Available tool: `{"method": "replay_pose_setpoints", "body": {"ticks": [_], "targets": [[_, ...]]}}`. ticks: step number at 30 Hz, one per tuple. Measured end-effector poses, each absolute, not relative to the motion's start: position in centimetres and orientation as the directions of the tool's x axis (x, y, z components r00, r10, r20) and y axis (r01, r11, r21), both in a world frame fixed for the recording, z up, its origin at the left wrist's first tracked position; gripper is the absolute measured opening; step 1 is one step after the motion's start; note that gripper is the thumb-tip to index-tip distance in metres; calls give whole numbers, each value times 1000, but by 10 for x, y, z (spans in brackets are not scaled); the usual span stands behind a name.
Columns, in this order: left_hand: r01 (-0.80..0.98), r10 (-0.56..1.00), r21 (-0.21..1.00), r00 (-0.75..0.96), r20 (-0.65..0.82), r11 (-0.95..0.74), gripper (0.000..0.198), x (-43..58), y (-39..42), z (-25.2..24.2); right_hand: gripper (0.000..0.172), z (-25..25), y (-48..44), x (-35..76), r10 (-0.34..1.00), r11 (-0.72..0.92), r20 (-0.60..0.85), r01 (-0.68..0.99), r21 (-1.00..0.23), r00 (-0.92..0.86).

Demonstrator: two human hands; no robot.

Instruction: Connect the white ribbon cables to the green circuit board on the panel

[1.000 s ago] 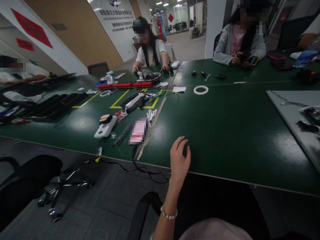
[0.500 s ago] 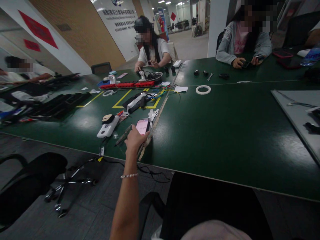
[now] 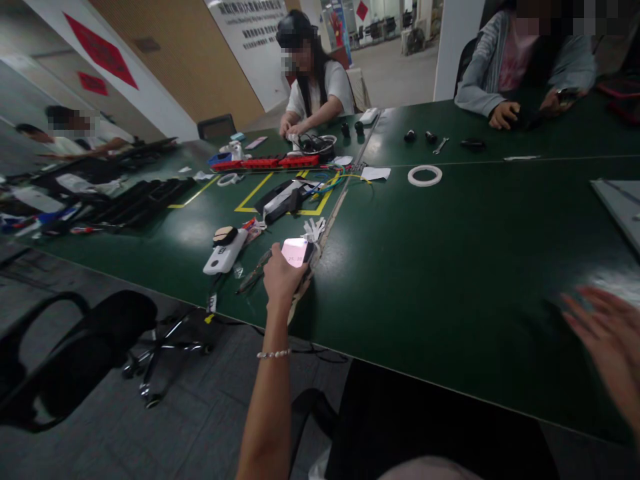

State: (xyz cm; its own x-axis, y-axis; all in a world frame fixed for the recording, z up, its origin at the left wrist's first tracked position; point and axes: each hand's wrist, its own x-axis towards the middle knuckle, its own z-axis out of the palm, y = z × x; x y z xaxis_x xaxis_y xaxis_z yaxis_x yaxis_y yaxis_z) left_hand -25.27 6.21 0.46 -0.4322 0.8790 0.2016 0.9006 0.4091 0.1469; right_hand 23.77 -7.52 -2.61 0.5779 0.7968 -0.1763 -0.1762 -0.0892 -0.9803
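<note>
My left hand [image 3: 281,279], with a bead bracelet on the wrist, is closed around a phone [image 3: 296,252] whose screen glows pink, near the front edge of the dark green table [image 3: 450,267]. My right hand [image 3: 607,340] comes in at the lower right with fingers spread, blurred, holding nothing, over the table's front edge. Just left of the phone lie a white device [image 3: 224,253] with a round tan and black item on it, and a dark pen-like tool [image 3: 254,271].
A white tape ring [image 3: 425,175], a red power strip [image 3: 270,162], coloured cables and a yellow taped square lie further back. Black trays [image 3: 135,200] sit at left. Three other people sit around the table. A black office chair [image 3: 75,353] stands at lower left.
My left hand moved from the table's front edge to the phone and closed on it. My right hand has come into view at lower right. The view shifted slightly.
</note>
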Motion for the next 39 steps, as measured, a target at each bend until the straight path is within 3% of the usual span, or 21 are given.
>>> {"method": "replay_pose_setpoints", "body": {"ticks": [3,6,12,18,21,24,27,32,39], "targets": [[940,850,159,-341,401,303,82,-234,40,9,40,-34,-63,173,940,-161,-203,-167,-973,275],[963,763,180,-269,587,201,84,-208,11,18,44,-30,-54,121,975,-221,-222,-82,-972,6],[984,651,176,-160,742,42,82,-156,-30,29,41,-25,-49,82,957,-218,-207,-34,-975,-205],[980,633,198,-136,762,-28,86,-126,-53,37,40,-34,-52,87,949,-247,-234,-36,-968,-210],[976,635,198,-101,766,-84,88,-114,-65,43,43,-25,-52,82,954,-261,-218,-210,-942,-205],[969,659,210,-75,748,-128,88,-105,-75,45,54,-6,-45,70,942,-315,-215,-466,-827,-257],[963,682,219,-57,729,-154,87,-98,-82,46,61,16,-33,58,955,-292,-194,-601,-744,-224],[958,691,219,-32,722,-184,83,-95,-86,45,59,37,-18,46,976,-201,-209,-580,-789,-55],[956,686,219,-26,727,-196,83,-96,-88,47,41,37,-11,45,987,-96,-153,-544,-834,59]]}}
